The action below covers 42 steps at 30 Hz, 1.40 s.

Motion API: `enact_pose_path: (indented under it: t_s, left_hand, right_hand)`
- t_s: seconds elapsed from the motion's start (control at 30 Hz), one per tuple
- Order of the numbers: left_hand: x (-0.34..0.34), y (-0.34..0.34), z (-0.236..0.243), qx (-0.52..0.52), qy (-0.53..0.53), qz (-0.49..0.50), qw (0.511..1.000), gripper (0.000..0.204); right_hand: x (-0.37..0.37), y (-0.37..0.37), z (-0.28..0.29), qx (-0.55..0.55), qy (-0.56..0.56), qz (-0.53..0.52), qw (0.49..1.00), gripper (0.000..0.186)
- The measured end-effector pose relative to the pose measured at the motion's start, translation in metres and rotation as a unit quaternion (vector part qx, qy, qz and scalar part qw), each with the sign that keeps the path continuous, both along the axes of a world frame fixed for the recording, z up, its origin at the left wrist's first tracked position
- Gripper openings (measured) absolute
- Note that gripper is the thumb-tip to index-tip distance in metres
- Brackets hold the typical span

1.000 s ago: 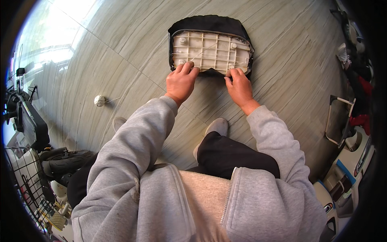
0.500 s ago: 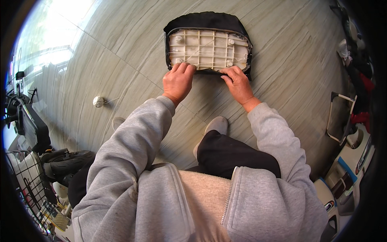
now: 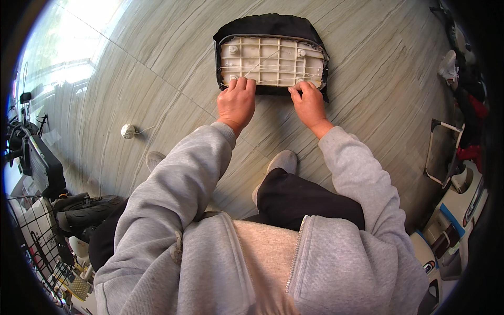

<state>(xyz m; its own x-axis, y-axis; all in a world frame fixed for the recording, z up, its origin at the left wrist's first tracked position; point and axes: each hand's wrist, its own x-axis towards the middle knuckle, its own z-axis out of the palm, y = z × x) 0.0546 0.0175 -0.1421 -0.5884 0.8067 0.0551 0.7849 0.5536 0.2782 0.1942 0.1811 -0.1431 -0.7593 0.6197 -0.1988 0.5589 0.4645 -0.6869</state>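
An upside-down seat lies on the floor, its off-white ribbed plastic base facing up. Black cover fabric wraps around its sides, and thin white string runs across the base. At the near edge, my left hand has its fingers curled over the fabric by the left corner. Thumb and fingers of my right hand pinch the same near edge farther right. Both hands hide parts of that edge. Off to the left sits a small ball of white string with a loose end.
A black tyre, a wire basket and a dark upright panel stand along the left. On the right are a metal-tube frame and beige plastic panels. My shoe rests below the seat.
My left hand has moved slightly right along the near edge. My right hand has shifted a little, its fingers now more upright. The near fabric edge looks straighter.
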Motion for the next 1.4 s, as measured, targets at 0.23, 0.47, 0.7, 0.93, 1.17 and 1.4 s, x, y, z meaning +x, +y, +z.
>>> enact_pose_path:
  t_s: [0.23,0.47,0.7,0.93,1.17,1.4]
  left_hand:
    - [0.0,0.005,0.003,-0.001,0.018,0.01,1.0,0.006]
    - [-0.002,-0.015,0.008,0.066,0.045,-0.145,0.986,0.031]
    - [-0.018,-0.006,-0.007,0.063,0.097,-0.299,0.947,0.053]
    - [-0.041,0.011,-0.019,0.029,0.136,-0.375,0.917,0.055]
    - [-0.054,0.02,-0.019,-0.004,0.186,-0.409,0.893,0.056]
    - [-0.058,0.029,-0.011,-0.009,0.149,-0.428,0.891,0.055]
  right_hand:
    - [-0.004,-0.006,-0.007,0.033,-0.029,-0.041,0.998,0.02]
    - [-0.004,-0.007,-0.014,0.05,-0.024,-0.05,0.997,0.021]
    - [-0.004,-0.005,-0.014,0.052,-0.019,-0.055,0.997,0.021]
    - [-0.01,-0.004,-0.008,0.04,-0.033,-0.076,0.996,0.026]
    - [-0.023,0.014,0.012,-0.037,-0.191,-0.13,0.972,0.033]
    - [-0.002,0.016,0.012,0.13,-0.029,-0.049,0.99,0.04]
